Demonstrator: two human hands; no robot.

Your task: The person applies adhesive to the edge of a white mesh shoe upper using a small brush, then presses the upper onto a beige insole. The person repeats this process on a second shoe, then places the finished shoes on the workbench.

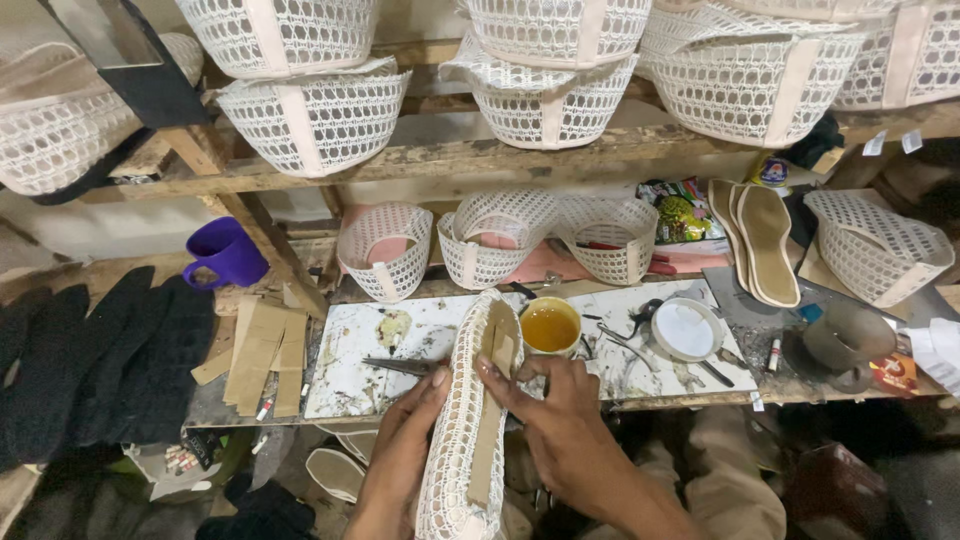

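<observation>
shoe workshop | woven uppers (383, 250) on wood shelves (440, 160) | insoles (765, 240), glue pot (550, 326)

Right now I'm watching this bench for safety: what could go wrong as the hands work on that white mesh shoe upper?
The open yellow cup of amber liquid stands just beyond the right hand; a nudge could tip it onto the white mesh shoe upper. The dark metal tool lies by the left hand and could nick a finger. The tan strip might shift under the fingers.

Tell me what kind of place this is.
Likely a small shoemaking workshop: both hands, left hand and right hand, hold a white mesh shoe upper; tan insoles and a glue pot lie nearby.
</observation>
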